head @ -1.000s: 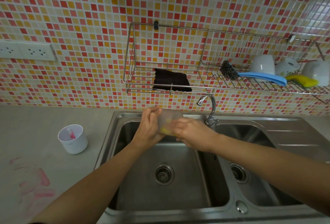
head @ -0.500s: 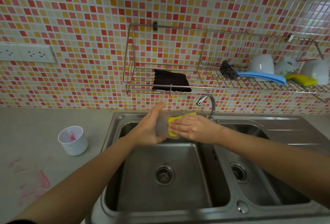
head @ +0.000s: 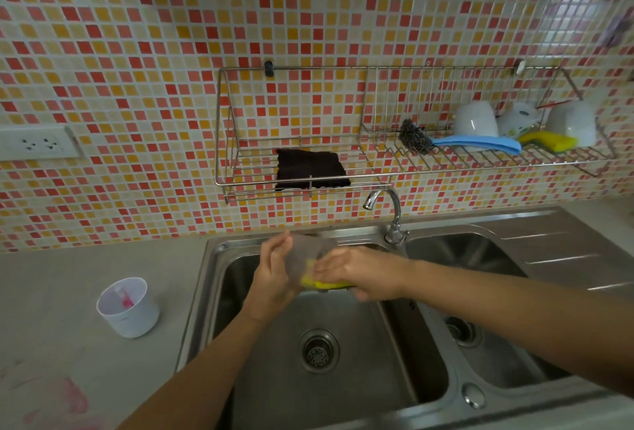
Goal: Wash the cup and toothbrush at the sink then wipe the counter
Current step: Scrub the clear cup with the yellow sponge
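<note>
Over the left basin of the steel sink (head: 343, 405), my left hand (head: 274, 275) holds a translucent grey cup (head: 305, 254) from its left side. My right hand (head: 363, 275) presses a yellow sponge (head: 326, 284) against the cup's lower right. On the counter to the left stands a white cup (head: 128, 308) with a pink toothbrush (head: 125, 299) inside it. Pink smears (head: 65, 398) mark the grey counter (head: 103, 378) at the lower left.
The tap (head: 387, 210) rises behind the divider between the two basins. A wire rack (head: 233, 155) on the tiled wall carries a dark cloth (head: 310, 169), a steel scourer (head: 415, 136), a blue cloth (head: 480, 143), a second yellow sponge (head: 549, 141) and white cups (head: 477, 119).
The sponge in my right hand has slid from the cup's top edge down to its lower side. My left hand keeps its hold on the cup.
</note>
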Action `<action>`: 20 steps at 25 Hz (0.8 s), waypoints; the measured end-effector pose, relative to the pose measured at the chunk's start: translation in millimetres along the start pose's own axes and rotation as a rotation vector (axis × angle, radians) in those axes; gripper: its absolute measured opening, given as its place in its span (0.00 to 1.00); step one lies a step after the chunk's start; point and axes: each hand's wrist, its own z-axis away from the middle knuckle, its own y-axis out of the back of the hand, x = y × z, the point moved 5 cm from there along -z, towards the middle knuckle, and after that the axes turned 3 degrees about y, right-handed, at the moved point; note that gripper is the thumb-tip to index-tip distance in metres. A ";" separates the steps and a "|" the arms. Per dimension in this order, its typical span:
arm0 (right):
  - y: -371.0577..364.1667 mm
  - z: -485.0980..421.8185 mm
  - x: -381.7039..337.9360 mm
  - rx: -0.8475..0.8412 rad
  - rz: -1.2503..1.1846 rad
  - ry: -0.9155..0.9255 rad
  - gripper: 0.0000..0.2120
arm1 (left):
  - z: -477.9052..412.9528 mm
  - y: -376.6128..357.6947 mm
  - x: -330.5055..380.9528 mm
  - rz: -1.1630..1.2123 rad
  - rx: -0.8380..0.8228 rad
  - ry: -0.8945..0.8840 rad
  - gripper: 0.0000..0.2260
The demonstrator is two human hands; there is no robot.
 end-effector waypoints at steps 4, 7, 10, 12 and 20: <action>-5.9 3.1 4.5 -0.013 0.084 -0.104 0.21 | -5.0 -0.6 0.3 0.015 0.071 0.022 0.42; -6.4 -1.6 2.7 -0.036 -0.028 -0.148 0.27 | -2.5 -0.5 2.0 0.068 0.076 0.082 0.41; -7.5 3.9 -1.9 0.037 0.091 -0.012 0.16 | -1.8 -2.0 8.8 0.127 0.078 0.131 0.40; -12.5 8.9 3.5 -0.015 0.167 0.058 0.14 | -3.6 -5.7 9.3 0.186 0.011 0.177 0.40; -8.2 14.3 13.7 -0.067 0.293 0.059 0.18 | -0.1 -19.3 12.7 0.348 -0.334 0.433 0.37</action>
